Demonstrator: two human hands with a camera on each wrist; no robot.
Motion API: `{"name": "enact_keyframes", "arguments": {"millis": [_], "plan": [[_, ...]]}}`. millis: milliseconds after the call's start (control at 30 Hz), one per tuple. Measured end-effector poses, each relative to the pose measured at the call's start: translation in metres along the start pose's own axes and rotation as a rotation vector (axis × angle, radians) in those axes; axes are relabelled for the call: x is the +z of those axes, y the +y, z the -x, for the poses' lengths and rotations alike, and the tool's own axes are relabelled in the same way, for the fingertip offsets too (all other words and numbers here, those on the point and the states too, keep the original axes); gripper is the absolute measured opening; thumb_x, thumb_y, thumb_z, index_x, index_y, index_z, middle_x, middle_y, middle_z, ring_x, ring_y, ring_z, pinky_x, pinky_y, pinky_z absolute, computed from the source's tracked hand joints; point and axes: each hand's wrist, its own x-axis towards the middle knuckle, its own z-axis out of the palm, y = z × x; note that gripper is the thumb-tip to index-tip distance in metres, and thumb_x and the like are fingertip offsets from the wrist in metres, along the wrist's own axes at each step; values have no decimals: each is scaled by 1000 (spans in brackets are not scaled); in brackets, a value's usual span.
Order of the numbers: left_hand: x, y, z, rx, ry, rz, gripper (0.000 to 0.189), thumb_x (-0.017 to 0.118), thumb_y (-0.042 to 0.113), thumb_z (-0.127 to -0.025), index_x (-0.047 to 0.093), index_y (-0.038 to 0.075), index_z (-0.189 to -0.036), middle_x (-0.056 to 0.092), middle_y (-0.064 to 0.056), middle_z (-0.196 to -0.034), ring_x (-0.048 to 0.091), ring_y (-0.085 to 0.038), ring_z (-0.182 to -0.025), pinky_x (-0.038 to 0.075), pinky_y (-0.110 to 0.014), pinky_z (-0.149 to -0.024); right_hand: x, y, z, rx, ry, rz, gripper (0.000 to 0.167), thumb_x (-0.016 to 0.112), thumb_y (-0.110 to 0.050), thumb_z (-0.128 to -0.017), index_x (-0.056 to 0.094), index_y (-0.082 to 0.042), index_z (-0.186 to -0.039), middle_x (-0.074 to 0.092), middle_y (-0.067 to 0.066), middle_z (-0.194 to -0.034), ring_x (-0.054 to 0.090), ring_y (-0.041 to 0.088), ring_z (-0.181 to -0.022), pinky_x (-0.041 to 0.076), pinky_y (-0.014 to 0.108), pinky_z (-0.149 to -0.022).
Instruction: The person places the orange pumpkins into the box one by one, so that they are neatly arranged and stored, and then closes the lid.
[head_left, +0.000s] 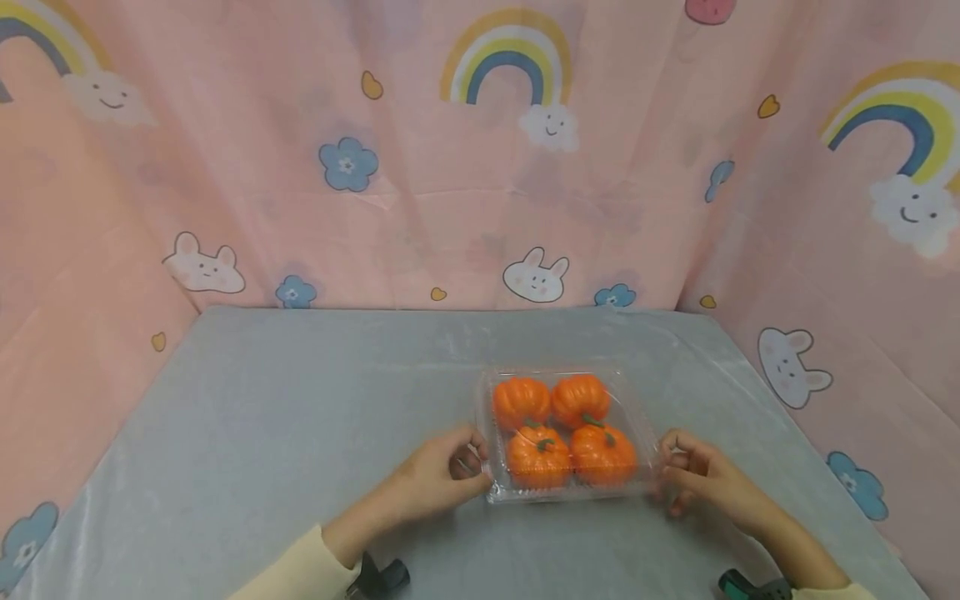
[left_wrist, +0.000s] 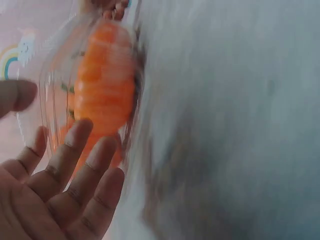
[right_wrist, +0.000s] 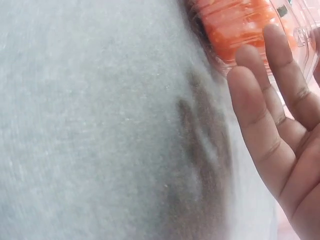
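A clear plastic clamshell box [head_left: 562,497] with its lid down lies on the grey cloth. Inside sit several orange toy pumpkins [head_left: 539,457] with green stems. My left hand [head_left: 446,471] is at the box's left edge, thumb and forefinger tips right at the rim with a gap between them. In the left wrist view its other fingers [left_wrist: 80,132] spread loosely beside the box wall. At the right edge is my right hand [head_left: 705,479], thumb and bent forefinger close against the rim. The right wrist view shows its relaxed fingers [right_wrist: 247,90] by the plastic; its thumb is hidden there.
The grey cloth [head_left: 300,400] covers the table around the box. Pink printed curtains [head_left: 420,225] with rainbows and rabbits stand behind it and on both sides. A dark wrist device [head_left: 377,577] shows at the left cuff, another [head_left: 753,586] at the right.
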Motion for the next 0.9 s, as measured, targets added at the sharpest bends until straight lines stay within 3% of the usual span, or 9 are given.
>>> {"name": "enact_keyframes", "arguments": {"millis": [200,367,633,900], "plan": [[11,3,7,-63,-20,139,17,69,18,-86,56,11,-95,68,-3,-82,61,-8,-67,50,-21,-58,-1,1,0,-4,-43,-38,20,37,1,-101,47,-15,-105,72,5,-94,68,16,-80,59,41,-62],[20,2,9,-102,-20,258,17,65,13,-88,53,8,-98,69,-15,-80,55,-9,-57,45,-20,-49,0,2,0,-31,-72,-56,22,35,4,-100,45,-15,-104,73,6,-92,69,16,-79,59,40,-63],[28,2,8,-138,-9,384,17,61,7,-90,47,5,-99,70,-22,-83,63,-13,-68,46,-20,-55,1,6,1,-41,-82,-86,23,35,6,-99,44,-15,-105,72,8,-90,68,15,-74,59,39,-62],[31,2,5,-165,-1,472,18,61,0,-87,45,4,-95,67,-8,-73,67,-12,-67,52,-21,-58,1,5,1,-3,-101,-113,22,36,6,-99,43,-15,-106,71,5,-90,67,12,-75,59,34,-64]]}}
